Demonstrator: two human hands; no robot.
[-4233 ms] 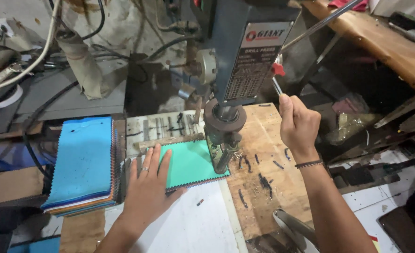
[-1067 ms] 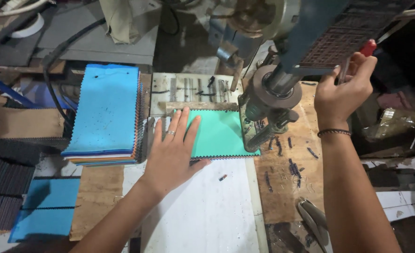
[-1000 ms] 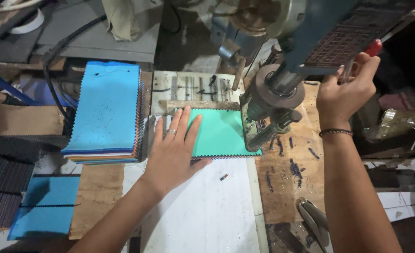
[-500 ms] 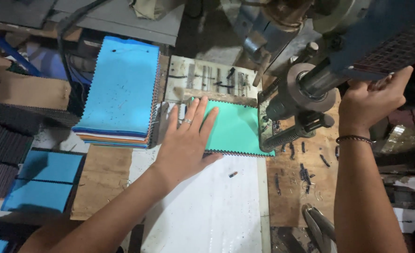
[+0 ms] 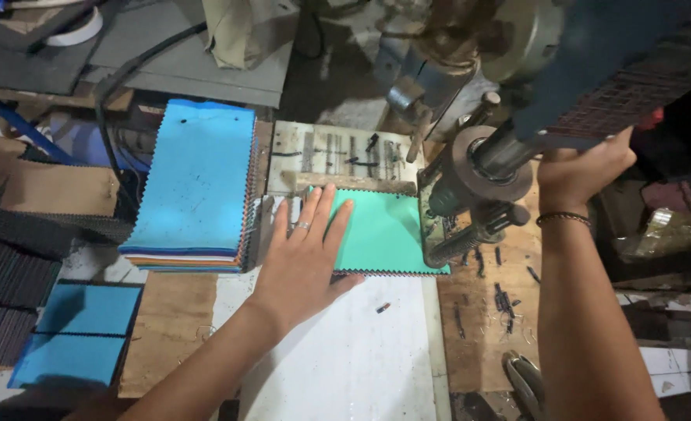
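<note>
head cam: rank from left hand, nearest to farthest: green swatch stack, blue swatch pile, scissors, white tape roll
1. green swatch stack: under the left hand.
2. blue swatch pile: just to its left.
3. scissors: lower right, by the bench edge.
4. white tape roll: top left, far corner.

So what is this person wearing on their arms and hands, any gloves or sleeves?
No gloves and no sleeves in view: both forearms are bare. The left hand has a thin ring on one of its fingers. The right hand has a thin dark beaded bracelet around the wrist. Nothing else is worn that shows here.
</note>
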